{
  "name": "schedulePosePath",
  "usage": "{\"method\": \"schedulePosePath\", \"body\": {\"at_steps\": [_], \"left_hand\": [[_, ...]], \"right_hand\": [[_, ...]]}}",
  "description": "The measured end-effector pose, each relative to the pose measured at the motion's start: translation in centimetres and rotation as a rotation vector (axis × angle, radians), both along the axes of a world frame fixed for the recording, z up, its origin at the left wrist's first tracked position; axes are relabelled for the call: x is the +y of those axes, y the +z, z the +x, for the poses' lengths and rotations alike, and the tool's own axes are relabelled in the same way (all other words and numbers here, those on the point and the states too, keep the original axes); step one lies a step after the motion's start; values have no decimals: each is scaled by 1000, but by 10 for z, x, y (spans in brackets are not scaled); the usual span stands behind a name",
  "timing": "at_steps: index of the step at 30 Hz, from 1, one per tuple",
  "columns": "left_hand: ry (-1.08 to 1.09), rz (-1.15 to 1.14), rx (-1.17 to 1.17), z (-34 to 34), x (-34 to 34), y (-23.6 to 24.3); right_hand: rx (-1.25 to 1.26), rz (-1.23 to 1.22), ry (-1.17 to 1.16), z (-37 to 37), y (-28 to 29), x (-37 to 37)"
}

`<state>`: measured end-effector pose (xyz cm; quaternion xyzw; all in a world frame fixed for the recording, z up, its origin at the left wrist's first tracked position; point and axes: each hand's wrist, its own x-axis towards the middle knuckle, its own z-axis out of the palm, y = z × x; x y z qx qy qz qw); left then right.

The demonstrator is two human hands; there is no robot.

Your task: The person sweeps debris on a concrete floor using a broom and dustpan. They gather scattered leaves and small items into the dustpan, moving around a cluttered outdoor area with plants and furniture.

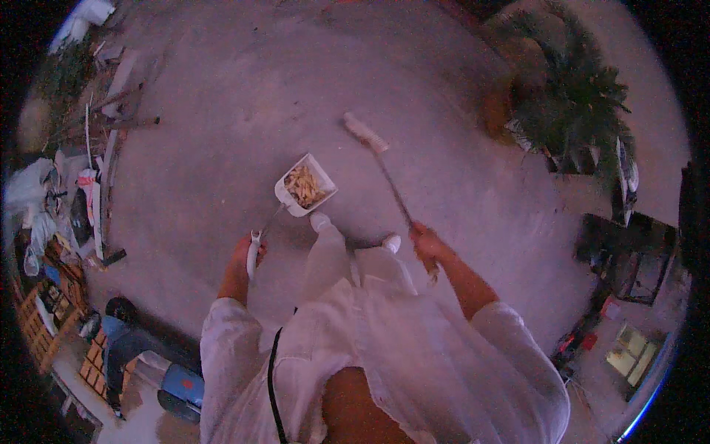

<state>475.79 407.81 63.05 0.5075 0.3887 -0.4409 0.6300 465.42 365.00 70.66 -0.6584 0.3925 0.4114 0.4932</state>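
Observation:
My left hand point(260, 250) is closed around the pale grip of a long-handled dustpan point(323, 175). The white pan hangs or rests just ahead of my left shoe; which, I cannot tell. Inside it lies a heap of yellowish-brown debris point(303, 186) that looks like dry leaves or scraps. My right hand point(429, 244) grips the stick of a broom point(392, 183) near its upper end. The broom's pale bristled head point(364, 132) is ahead and to the right of the pan, apart from it, over the grey floor.
A leafy plant point(573, 96) in a brown pot point(499, 107) stands at the far right. Dark furniture point(636, 255) is along the right side. Planks, bags and wooden crates point(52, 318) line the left. What looks like a bent person point(122, 337) is at the lower left.

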Motion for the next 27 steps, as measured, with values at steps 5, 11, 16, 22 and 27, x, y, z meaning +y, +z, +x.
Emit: {"method": "schedulePosePath", "body": {"at_steps": [5,11,16,22,27], "left_hand": [[188,-10,272,17,-31,21],[239,-85,74,-22,-59,59],[605,-345,105,-73,-61,60],[681,-253,124,-59,-61,43],[651,-507,109,-31,-52,39]], "right_hand": [[14,305,-149,-57,21,-37],[-222,95,138,-49,62,-61],[-243,-111,254,38,19,-58],[-517,-393,712,150,-38,-23],[-318,-234,718,125,-11,-21]]}}
